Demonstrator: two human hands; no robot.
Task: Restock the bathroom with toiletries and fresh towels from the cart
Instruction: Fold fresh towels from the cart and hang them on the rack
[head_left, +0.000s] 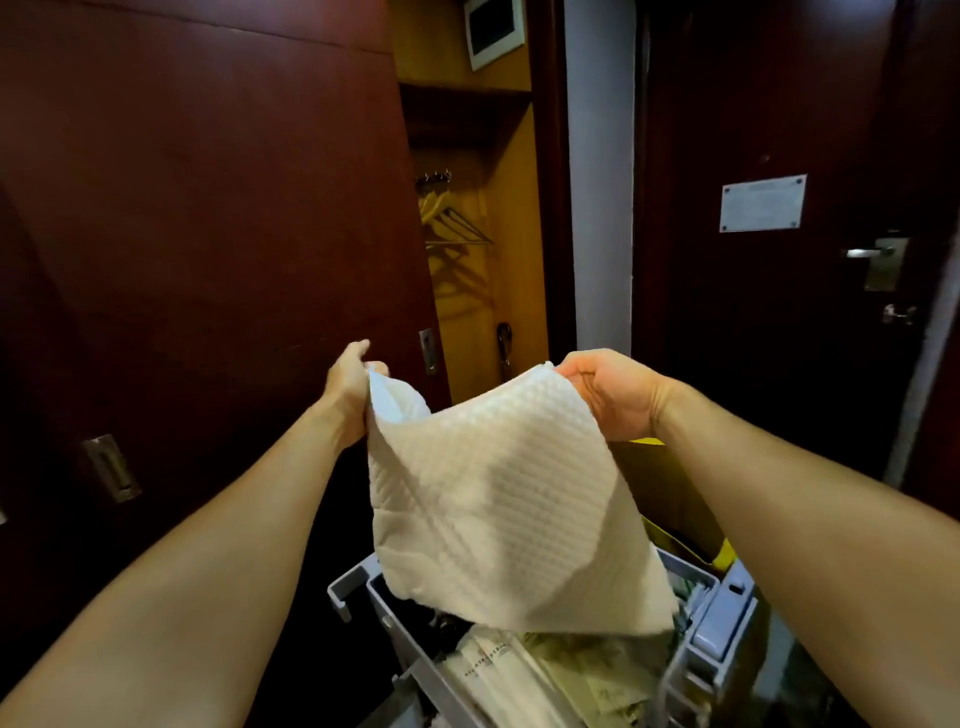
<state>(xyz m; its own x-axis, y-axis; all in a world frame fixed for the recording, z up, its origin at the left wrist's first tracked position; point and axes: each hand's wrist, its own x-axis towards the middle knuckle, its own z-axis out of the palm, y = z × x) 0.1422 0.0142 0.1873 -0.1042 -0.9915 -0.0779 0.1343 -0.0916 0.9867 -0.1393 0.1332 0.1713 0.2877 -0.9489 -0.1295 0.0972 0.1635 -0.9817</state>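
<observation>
a white towel (498, 499) with a waffle weave hangs stretched between both hands, held up in the air above the grey cart (722, 618). the left hand (349, 387) pinches its upper left corner, the right hand (608, 392) has fingers curled round the upper right corner. the top edge runs roughly level from hand to hand, the cloth drooping down so its lowest corner points toward the packets in the cart. behind stands a dark wooden closet door (208, 208).

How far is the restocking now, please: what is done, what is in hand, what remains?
Done: nothing visibly delivered. In hand: left hand and right hand pinch the top corners of a white towel above the grey cart. Left: carrying it to the bathroom, not in view, plus the packets in the cart.
</observation>
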